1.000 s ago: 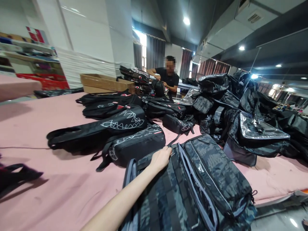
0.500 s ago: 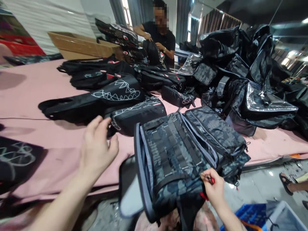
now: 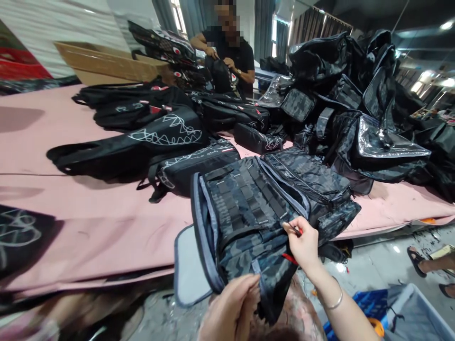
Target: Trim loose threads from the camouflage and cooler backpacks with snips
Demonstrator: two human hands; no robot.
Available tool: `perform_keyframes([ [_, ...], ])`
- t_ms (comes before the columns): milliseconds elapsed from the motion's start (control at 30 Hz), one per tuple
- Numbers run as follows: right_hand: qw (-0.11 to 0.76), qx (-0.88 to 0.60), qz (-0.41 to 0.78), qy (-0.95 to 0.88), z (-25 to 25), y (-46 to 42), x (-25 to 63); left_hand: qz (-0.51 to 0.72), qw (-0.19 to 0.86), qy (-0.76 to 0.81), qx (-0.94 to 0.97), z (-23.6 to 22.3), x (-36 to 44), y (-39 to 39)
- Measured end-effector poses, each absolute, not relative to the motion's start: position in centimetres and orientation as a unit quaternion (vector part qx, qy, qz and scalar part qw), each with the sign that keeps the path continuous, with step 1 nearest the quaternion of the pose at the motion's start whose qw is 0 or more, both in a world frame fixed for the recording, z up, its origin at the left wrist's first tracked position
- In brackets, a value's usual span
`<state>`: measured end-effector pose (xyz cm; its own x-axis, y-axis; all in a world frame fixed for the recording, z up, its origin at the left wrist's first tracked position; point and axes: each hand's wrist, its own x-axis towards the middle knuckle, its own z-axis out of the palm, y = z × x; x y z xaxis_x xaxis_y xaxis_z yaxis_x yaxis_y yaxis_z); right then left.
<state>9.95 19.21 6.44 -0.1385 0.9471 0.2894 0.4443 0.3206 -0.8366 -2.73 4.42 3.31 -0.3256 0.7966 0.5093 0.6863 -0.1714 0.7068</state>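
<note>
While right hand (image 3: 304, 241) holds red-handled tool (image 3: 295, 230), black bags (image 3: 124, 147) lie near camouflage bag (image 3: 245, 199).

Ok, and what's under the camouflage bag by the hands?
The camouflage bag lies partly on pink cloth, its near end past the cloth's edge, above patterned clothing. Anything directly beneath is covered and can't be seen.

Left hand (image 3: 239, 303) low, fingers together; right hand (image 3: 302, 239) pinched, wrist braceleted.

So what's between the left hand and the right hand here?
The lower part of the camouflage backpack lies between the left hand and the right hand, as the head view shows.
</note>
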Motion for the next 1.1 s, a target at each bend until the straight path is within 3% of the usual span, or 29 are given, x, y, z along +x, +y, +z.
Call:
perform_keyframes([
  [267, 0.445, -0.483, 0.329, -0.678, 4.9, 18.4, 11.1, 0.355, -0.195, 0.627, 0.665, 2.7, -0.7, 9.8],
  [500, 0.457, -0.433, 0.431, -0.647, 4.2, 16.9, 14.0, 0.406, -0.192, 0.629, 0.635, 2.0, 0.3, 9.4],
  [700, 0.468, -0.438, 0.375, -0.67, 1.7, 14.7, 17.4, 0.399, -0.139, 0.605, 0.675, 1.7, -0.7, 8.4],
  [900, 0.47, -0.454, 0.368, -0.661, -1.4, 13.6, 18.3, 0.266, -0.249, 0.61, 0.703, 1.8, -0.7, 9.2],
  [1100, 0.487, -0.424, 0.319, -0.694, -1.3, 13.0, 18.0, 0.352, -0.24, 0.594, 0.683, 1.9, 0.3, 9.4],
])
